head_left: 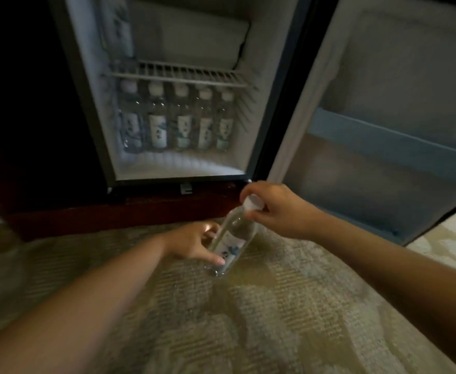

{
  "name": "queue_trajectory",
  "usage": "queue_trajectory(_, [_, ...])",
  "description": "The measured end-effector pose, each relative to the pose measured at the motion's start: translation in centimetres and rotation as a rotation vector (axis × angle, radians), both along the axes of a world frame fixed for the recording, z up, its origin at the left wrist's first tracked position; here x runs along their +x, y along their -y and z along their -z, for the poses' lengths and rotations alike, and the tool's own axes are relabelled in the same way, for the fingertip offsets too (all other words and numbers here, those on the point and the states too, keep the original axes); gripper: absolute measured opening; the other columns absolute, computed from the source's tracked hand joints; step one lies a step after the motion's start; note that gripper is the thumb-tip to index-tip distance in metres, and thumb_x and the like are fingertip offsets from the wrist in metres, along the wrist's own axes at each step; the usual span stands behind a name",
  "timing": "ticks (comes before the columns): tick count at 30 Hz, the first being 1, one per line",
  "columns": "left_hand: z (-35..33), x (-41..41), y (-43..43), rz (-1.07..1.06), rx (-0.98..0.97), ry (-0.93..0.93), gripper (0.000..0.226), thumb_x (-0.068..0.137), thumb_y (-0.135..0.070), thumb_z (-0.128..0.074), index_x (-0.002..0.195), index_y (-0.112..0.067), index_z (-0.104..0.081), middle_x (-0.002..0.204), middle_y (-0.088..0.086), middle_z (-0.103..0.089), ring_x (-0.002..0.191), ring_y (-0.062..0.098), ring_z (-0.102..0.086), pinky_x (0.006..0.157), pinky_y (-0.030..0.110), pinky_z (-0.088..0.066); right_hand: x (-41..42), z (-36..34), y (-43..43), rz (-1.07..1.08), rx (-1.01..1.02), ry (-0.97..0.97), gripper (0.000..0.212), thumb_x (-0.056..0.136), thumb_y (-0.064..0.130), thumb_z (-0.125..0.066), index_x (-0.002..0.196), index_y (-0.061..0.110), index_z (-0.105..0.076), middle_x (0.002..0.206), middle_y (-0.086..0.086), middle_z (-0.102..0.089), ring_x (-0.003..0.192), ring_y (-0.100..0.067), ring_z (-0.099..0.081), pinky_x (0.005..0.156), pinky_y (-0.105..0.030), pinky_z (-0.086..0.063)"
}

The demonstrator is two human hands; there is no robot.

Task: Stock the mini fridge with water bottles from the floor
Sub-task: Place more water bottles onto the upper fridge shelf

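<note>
A clear water bottle (231, 242) with a white cap and a white-and-blue label is held tilted just above the carpet, in front of the open mini fridge (86, 85). My right hand (275, 209) grips its cap and neck from above. My left hand (194, 242) is on its lower body, thumb across the label. Inside the fridge, several matching bottles (179, 118) stand upright in a row on the bottom, under the wire shelf (178, 74). One more bottle (119, 31) stands at the upper left on that shelf.
The fridge door (399, 117) is swung open to the right, with a blue door shelf rail (383, 141). A dark wooden cabinet base (113, 214) runs under the fridge. Patterned beige carpet (248, 319) covers the floor below my arms.
</note>
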State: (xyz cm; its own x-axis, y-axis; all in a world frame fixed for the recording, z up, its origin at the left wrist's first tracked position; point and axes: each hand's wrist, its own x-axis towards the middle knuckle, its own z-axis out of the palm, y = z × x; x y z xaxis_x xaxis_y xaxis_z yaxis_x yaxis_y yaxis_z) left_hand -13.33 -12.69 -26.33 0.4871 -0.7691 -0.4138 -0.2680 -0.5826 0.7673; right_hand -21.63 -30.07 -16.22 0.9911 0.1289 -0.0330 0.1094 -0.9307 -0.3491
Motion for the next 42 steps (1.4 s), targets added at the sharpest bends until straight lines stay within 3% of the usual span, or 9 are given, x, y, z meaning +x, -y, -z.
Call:
queue_trajectory(4, [-4.0, 1.4, -2.6, -0.082, -0.100, 0.025, 0.041, 0.073, -0.030, -0.077, 0.111, -0.024, -0.061, 0.108, -0.008, -0.066, 0.102, 0.004, -0.062, 0.087, 0.020, -0.050, 3.5, -3.6, -2.5, -0.061, 0.030, 0.073, 0.026, 0.092, 0.021, -0.056, 0.117, 0.015, -0.057, 0.105, 0.003, -0.055, 0.094, -0.010, -0.052, 0.080, -0.025, -0.045])
queue_trajectory(9, [-7.7, 3.6, -4.5, -0.319, -0.266, 0.164, 0.040, 0.070, -0.038, -0.078, 0.104, -0.023, -0.064, 0.102, -0.005, -0.070, 0.094, 0.007, -0.066, 0.084, 0.026, -0.055, 7.3, -7.6, -3.5, -0.007, 0.113, 0.166, 0.029, 0.092, 0.020, -0.057, 0.118, 0.009, -0.056, 0.116, -0.005, -0.060, 0.104, -0.020, -0.057, 0.091, -0.037, -0.049])
queue_trajectory(12, [-9.8, 4.8, -5.0, -0.460, -0.344, 0.191, 0.050, 0.064, -0.049, -0.078, 0.103, -0.022, -0.064, 0.099, -0.005, -0.070, 0.091, 0.009, -0.066, 0.079, 0.027, -0.055, 9.5, -9.5, -3.9, 0.068, 0.288, 0.240, 0.027, 0.090, 0.018, -0.061, 0.115, 0.011, -0.058, 0.106, -0.002, -0.059, 0.100, -0.017, -0.057, 0.085, -0.031, -0.048])
queue_trajectory(17, [-12.4, 5.9, -4.5, -0.667, -0.507, 0.194, 0.025, 0.076, -0.031, -0.074, 0.094, -0.017, -0.065, 0.082, -0.006, -0.067, 0.073, 0.002, -0.063, 0.049, 0.007, -0.044, 12.2, -10.4, -5.7, 0.275, 0.682, 0.334, 0.020, 0.088, 0.024, -0.063, 0.105, 0.014, -0.059, 0.093, -0.001, -0.061, 0.082, -0.017, -0.057, 0.074, -0.030, -0.046])
queue_trajectory(21, [-13.9, 7.2, -4.2, -0.791, -0.563, 0.168, 0.040, 0.073, -0.036, -0.076, 0.104, -0.013, -0.067, 0.089, 0.001, -0.070, 0.071, 0.010, -0.066, 0.051, 0.018, -0.048, 14.2, -10.1, -7.3, 0.345, 0.836, 0.196, 0.035, 0.086, 0.032, -0.065, 0.112, 0.009, -0.060, 0.091, -0.005, -0.063, 0.070, -0.013, -0.059, 0.067, -0.026, -0.055])
queue_trajectory(29, [-14.3, 9.9, -5.5, -0.895, -0.568, 0.175, 0.035, 0.073, -0.035, -0.076, 0.102, -0.017, -0.067, 0.101, 0.001, -0.070, 0.089, 0.019, -0.067, 0.077, 0.035, -0.057, 17.6, -9.3, -9.3, 0.330, 0.813, -0.045, 0.045, 0.082, 0.039, -0.068, 0.120, 0.019, -0.056, 0.112, -0.006, -0.067, 0.096, -0.023, -0.068, 0.088, -0.042, -0.057])
queue_trajectory(35, [-13.9, 12.1, -5.4, -1.007, -0.788, 0.118, 0.023, 0.077, -0.027, -0.075, 0.095, -0.014, -0.070, 0.082, -0.003, -0.069, 0.077, 0.014, -0.066, 0.069, 0.027, -0.054, 20.7, -9.8, -11.6, 0.298, 0.833, 0.064, 0.023, 0.085, 0.033, -0.066, 0.099, 0.015, -0.065, 0.101, -0.014, -0.071, 0.094, -0.031, -0.069, 0.088, -0.049, -0.055])
queue_trajectory(38, [-14.2, 13.1, -5.2, -1.019, -0.872, 0.184, 0.014, 0.080, -0.022, -0.072, 0.090, -0.015, -0.065, 0.081, -0.006, -0.066, 0.077, 0.010, -0.065, 0.055, 0.011, -0.046, 22.6, -10.3, -11.7, 0.372, 0.936, 0.092, 0.017, 0.087, 0.028, -0.064, 0.086, 0.011, -0.060, 0.085, -0.011, -0.069, 0.077, -0.027, -0.068, 0.074, -0.043, -0.058])
queue_trajectory(42, [-14.1, 14.3, -4.2, -1.027, -0.809, 0.374, 0.030, 0.084, -0.017, -0.067, 0.111, -0.018, -0.054, 0.097, -0.013, -0.055, 0.087, 0.003, -0.056, 0.059, 0.001, -0.043, 25.6, -11.5, -10.9, 0.517, 1.042, 0.129, 0.029, 0.086, 0.025, -0.065, 0.102, 0.005, -0.051, 0.090, -0.013, -0.062, 0.078, -0.028, -0.064, 0.068, -0.040, -0.055])
